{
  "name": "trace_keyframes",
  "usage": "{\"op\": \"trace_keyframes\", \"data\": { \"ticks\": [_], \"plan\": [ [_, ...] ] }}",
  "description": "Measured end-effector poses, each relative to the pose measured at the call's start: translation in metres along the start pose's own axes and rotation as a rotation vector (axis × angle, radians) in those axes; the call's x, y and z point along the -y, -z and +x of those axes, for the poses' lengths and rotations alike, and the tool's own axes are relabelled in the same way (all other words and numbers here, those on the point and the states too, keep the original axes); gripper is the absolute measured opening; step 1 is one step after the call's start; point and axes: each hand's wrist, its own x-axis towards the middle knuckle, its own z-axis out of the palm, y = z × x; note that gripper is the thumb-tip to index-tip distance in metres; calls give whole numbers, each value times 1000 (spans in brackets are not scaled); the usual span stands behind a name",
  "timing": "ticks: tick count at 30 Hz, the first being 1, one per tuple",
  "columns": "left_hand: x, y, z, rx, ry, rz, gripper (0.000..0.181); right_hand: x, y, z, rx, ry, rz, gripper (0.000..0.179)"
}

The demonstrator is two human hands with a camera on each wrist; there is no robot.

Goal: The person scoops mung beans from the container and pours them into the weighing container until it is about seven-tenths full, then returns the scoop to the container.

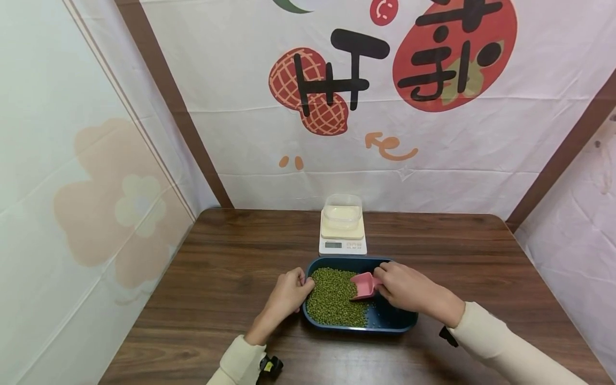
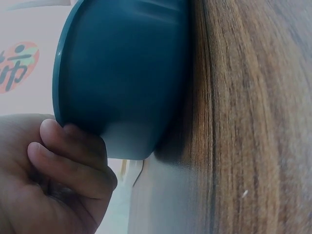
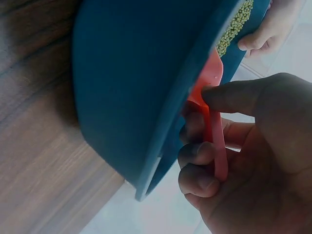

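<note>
Here's the pink plastic scoop with the short handle, inside the deep blue, round-cornered plastic tub, its mouth facing left and its lip at the right-hand border of the heaped small green beans. The right hand has it by the handle, thumb pressed along the top, the other fingers curled round underneath, and that hand covers part of the tub's right end. The beans bank up against the left side; toward the right the dark floor shows, with a few strays scattered on it.

Over at the tub's left rim, the left hand has a grip of its own, thumb over the edge, fingers folded below it. The tub sits midway between the left and right edges of the dark wood-grain tabletop.

Just beyond the far rim, a white digital kitchen scale stands at the middle of the tabletop's far edge, a clear plastic container on its platform; the tub's far wall lies between scoop and scale. Behind that edge hangs a white printed cloth. Cream sleeves on both arms, a black device at the left wrist.
</note>
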Motion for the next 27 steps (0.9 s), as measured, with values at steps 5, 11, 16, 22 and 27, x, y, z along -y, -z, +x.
{"op": "trace_keyframes", "data": {
  "ticks": [5,11,16,22,27],
  "plan": [
    [0,0,0,1,4,-4,23,1,0,6,3,29,-18,14],
    [0,0,0,6,9,-11,22,5,1,12,-16,88,-48,15],
    [0,0,0,11,9,-20,22,7,1,17,-14,102,-52,16],
    [0,1,-1,10,9,-19,22,9,2,22,4,114,-40,17],
    [0,1,0,9,10,-17,22,11,1,25,24,120,-30,15]
  ]
}}
